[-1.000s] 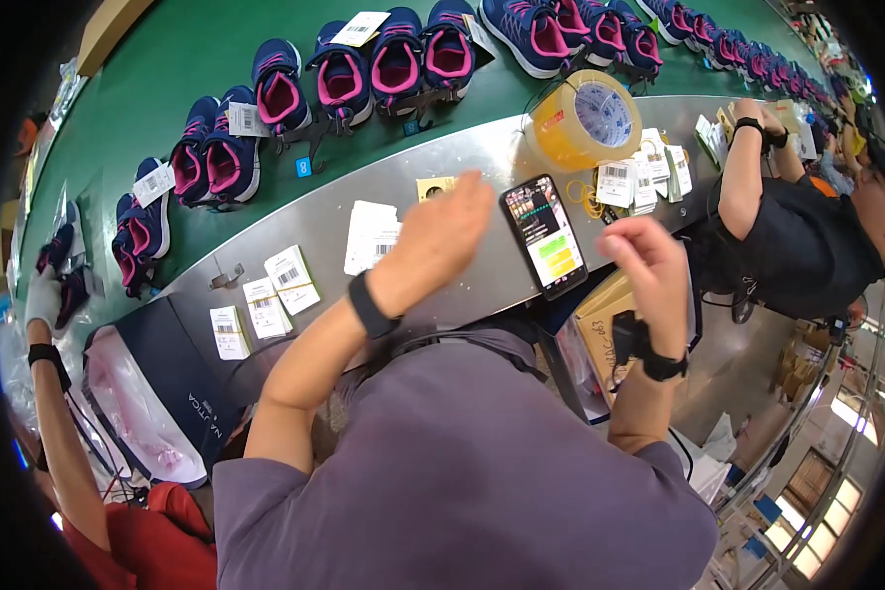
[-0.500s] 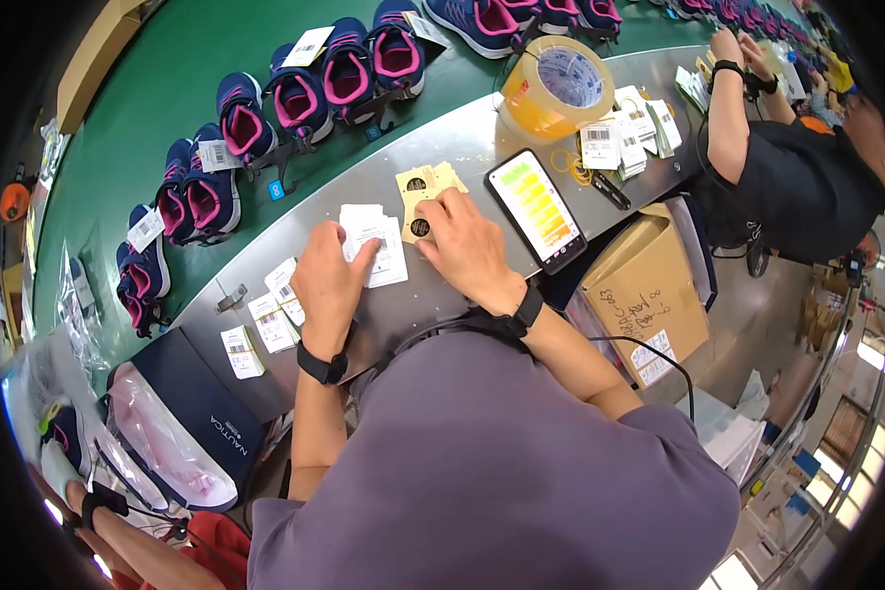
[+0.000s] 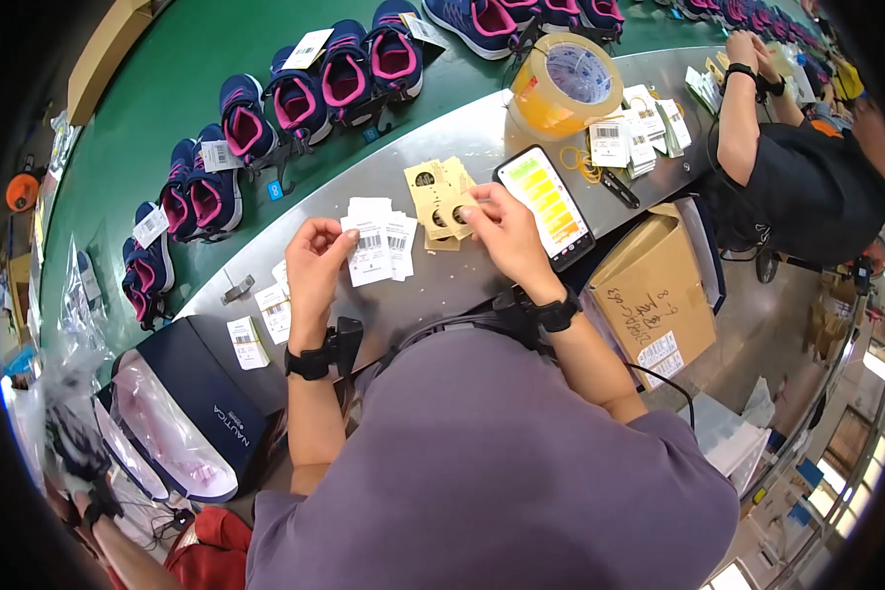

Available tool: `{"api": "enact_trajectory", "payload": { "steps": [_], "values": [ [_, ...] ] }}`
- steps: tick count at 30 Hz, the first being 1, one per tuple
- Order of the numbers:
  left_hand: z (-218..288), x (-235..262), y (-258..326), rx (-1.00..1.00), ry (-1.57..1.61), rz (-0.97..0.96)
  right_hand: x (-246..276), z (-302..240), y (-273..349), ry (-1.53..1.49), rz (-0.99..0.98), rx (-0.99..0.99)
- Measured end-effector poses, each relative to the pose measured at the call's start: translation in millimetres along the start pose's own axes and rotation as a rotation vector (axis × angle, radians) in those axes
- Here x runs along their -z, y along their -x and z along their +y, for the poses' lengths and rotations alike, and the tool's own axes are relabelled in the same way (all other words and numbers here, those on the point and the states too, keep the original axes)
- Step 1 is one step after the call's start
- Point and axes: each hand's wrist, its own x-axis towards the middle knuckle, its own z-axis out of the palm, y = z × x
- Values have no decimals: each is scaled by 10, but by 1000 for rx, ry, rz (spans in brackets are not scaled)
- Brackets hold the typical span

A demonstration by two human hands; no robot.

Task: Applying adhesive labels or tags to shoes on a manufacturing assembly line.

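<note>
Over the metal ledge, my left hand [image 3: 317, 261] pinches the near-left edge of a white barcode tag [image 3: 371, 258] between thumb and fingers. More white tags [image 3: 399, 244] lie fanned out beneath and beside it. My right hand [image 3: 511, 238] has its thumb and finger closed on a tan card tag [image 3: 450, 212] with dark round prints. Under that card, several more tan tags [image 3: 425, 180] lie in a loose pile, right of the white ones. A phone [image 3: 546, 206] with a bright coloured screen rests just right of my right hand.
Navy-and-pink shoes [image 3: 295, 98] line the green belt [image 3: 344, 162] beyond the ledge. Tape roll [image 3: 565, 88], rubber bands [image 3: 580, 165], a black cutter [image 3: 619, 189] and tag bundles [image 3: 639, 128] sit right; more bundles [image 3: 248, 344] left. A co-worker [image 3: 796, 177] works at right, another [image 3: 206, 546] lower left.
My left hand has drawn back slightly from lying over the white tags and now pinches one. My right hand has shifted right, now lifting a tan tag's edge. The view has shifted slightly.
</note>
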Motion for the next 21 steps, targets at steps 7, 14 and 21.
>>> {"api": "enact_trajectory", "payload": {
  "steps": [7,14,21],
  "values": [
    [137,-342,-38,-3,41,-92,279,-156,1,-226,-60,-128],
    [331,-1034,-20,86,371,-316,453,-338,33,-401,-288,-69],
    [609,-1359,-176,15,470,-208,1275,-992,-188,302,-258,225]
  ]
}}
